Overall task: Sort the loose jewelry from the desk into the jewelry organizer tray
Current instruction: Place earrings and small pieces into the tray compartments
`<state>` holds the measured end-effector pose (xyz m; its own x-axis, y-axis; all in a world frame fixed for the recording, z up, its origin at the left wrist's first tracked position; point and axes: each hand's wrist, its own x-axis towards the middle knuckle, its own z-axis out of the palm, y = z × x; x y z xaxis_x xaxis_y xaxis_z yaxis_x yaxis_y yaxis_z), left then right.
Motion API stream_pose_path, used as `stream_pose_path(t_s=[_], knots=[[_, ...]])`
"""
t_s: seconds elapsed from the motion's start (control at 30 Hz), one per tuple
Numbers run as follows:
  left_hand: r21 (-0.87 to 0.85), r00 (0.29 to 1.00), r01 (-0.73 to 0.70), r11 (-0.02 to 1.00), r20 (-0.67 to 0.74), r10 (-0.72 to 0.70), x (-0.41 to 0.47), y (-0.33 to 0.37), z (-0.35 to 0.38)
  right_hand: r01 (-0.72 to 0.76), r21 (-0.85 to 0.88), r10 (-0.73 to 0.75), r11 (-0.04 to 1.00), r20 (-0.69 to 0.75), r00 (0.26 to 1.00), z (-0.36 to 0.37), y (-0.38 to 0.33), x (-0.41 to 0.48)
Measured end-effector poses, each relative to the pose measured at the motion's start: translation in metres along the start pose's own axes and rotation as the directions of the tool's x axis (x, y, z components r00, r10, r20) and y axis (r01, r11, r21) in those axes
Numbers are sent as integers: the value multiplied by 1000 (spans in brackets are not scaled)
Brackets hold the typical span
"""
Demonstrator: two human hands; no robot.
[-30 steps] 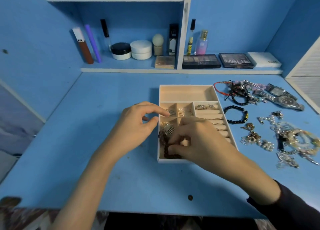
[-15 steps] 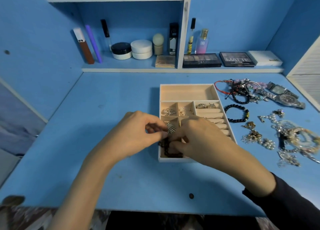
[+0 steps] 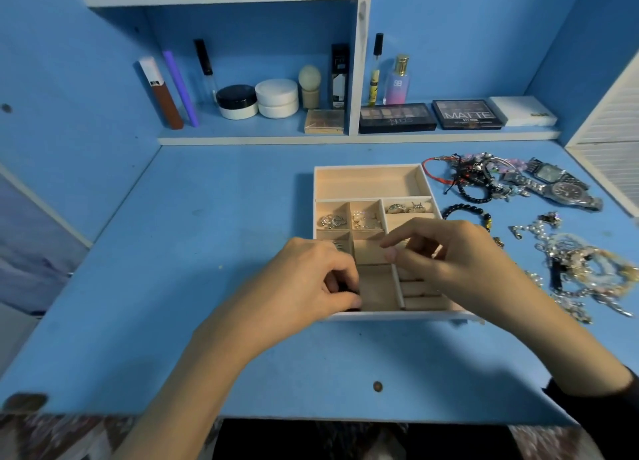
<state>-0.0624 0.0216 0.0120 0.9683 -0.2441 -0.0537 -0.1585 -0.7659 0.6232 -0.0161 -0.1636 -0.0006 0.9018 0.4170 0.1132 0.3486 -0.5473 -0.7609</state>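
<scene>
My right hand (image 3: 460, 255) has lifted clear, grip released; left hand (image 3: 311, 286) now pinches the dark bracelet (image 3: 350, 292) into the tray (image 3: 368, 166), nearly stowed.

On the lower shelf (image 3: 256, 137) a brown tube (image 3: 162, 96), a purple stick (image 3: 181, 87) and a thin black-capped tube (image 3: 206, 66) lean against the wall. Beside them stand a black-lidded jar (image 3: 237, 102), two stacked white jars (image 3: 277, 98), a sponge on a stand (image 3: 309, 86) and a black box (image 3: 340, 75). Right of the divider are a pink perfume bottle (image 3: 397, 81), two eyeshadow palettes (image 3: 397, 118) and a flat white box (image 3: 524, 111).
</scene>
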Motion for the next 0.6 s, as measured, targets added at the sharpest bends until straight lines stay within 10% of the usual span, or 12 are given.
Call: stream_pose_path(t_s=[0.27,0.6], knots=[[327,998,-56,943,37,47,7,-5,2,-21,25,23,999,-53,998,-24,13,-3],[0,983,-103,995,-154,102,42,37,14,-131,3,130,991,-143,981,-78,48,-13]])
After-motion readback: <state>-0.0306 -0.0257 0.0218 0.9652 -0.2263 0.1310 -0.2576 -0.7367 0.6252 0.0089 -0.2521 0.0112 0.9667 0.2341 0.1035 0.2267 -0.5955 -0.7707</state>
